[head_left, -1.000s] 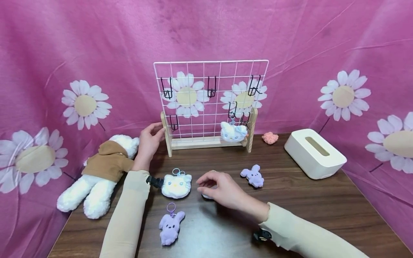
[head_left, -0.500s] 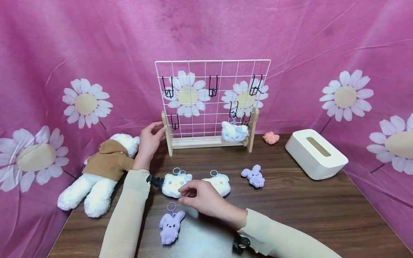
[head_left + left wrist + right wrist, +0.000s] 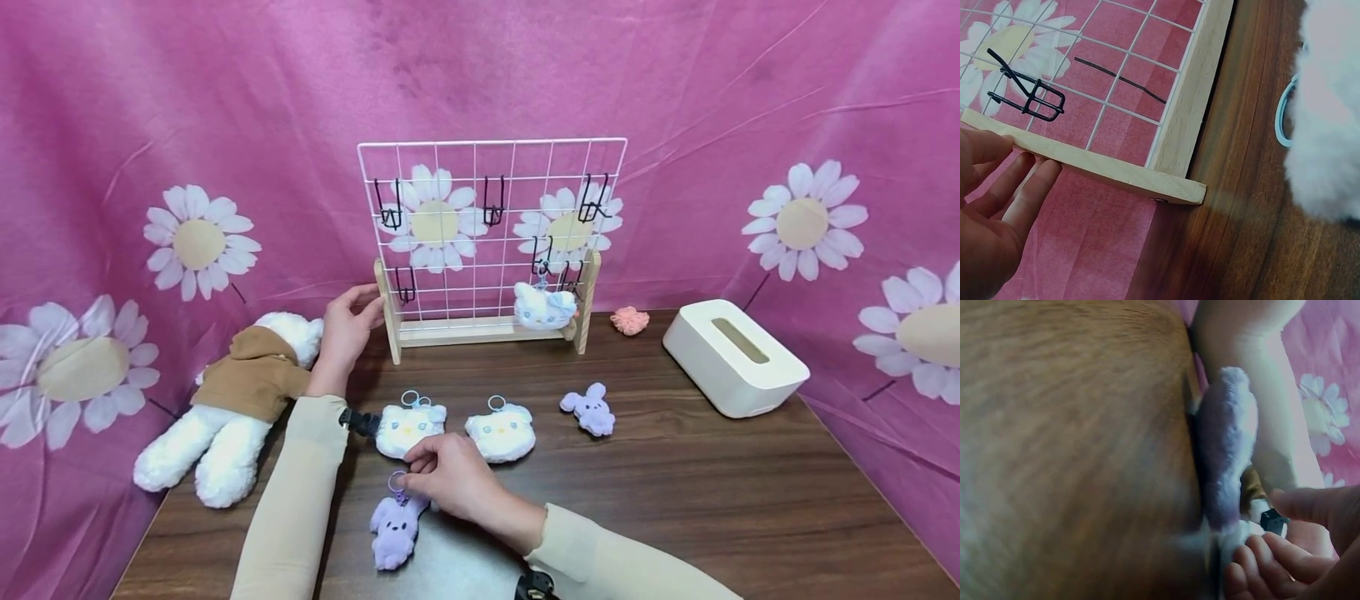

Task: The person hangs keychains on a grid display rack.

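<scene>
With thumb and fingers, my left hand point(image 3: 348, 333) holds the left wooden post point(image 3: 1104, 164) of a white wire grid rack point(image 3: 495, 330). My right hand point(image 3: 461, 479) hovers over a purple plush dog keychain point(image 3: 394, 533) on the table, fingertips at its ring point(image 3: 397, 481). In the right wrist view a gap shows between thumb point(image 3: 1300, 506) and fingers, and nothing is held. Behind this hand lie two white plush cat keychains, the left one point(image 3: 405, 425) slightly overlapped by the fingers and the right one point(image 3: 501, 435) beside it. Another white cat keychain point(image 3: 543, 308) hangs from a black hook.
Several black hooks point(image 3: 493, 204) are on the grid. To the right lie a second purple plush keychain point(image 3: 591, 410) and a coral pompom point(image 3: 628, 321). A white tissue box point(image 3: 731, 367) stands at far right. A plush bear in a brown hoodie point(image 3: 247, 375) lies at left.
My right hand has moved left and towards me, from above the right cat keychain to the purple keychain's ring. My left hand has stayed on the post.
</scene>
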A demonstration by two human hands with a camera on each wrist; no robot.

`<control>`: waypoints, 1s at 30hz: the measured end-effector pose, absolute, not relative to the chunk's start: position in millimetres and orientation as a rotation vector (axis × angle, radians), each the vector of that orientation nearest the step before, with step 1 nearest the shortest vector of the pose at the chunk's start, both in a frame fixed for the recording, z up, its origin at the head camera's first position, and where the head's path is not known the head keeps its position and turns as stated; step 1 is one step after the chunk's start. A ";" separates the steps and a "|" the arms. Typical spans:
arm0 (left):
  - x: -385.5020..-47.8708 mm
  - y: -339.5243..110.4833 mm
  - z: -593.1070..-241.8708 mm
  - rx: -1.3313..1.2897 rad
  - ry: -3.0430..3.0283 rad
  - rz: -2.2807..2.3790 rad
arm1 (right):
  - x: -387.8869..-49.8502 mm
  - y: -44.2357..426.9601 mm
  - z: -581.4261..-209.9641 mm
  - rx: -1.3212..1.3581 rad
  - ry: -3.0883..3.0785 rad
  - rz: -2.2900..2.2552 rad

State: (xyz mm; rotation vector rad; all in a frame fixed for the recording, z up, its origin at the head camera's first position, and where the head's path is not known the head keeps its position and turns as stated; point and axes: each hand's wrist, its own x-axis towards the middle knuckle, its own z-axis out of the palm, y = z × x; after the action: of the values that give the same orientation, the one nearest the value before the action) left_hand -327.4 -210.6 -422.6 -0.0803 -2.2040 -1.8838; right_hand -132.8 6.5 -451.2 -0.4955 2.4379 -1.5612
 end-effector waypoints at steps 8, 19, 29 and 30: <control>-326.5 -211.0 -423.6 -0.071 -2.218 -1.867 | -137.6 -1.5 -476.9 -0.619 2.612 -1.419; -325.5 -209.4 -423.6 -0.064 -2.226 -1.882 | -151.0 -12.6 -526.4 -0.736 2.886 -0.959; -326.7 -210.3 -420.3 -0.065 -2.236 -1.857 | -154.7 -18.9 -530.0 -0.818 2.896 -0.885; -326.7 -210.0 -420.3 -0.067 -2.236 -1.857 | -155.0 -19.6 -531.2 -0.822 2.898 -0.884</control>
State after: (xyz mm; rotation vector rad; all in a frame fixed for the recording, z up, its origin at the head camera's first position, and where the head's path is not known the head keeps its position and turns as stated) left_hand -326.7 -210.0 -420.3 -0.0665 -2.2356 -1.8571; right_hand -155.0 -19.6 -531.2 -0.8218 2.8981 -0.8844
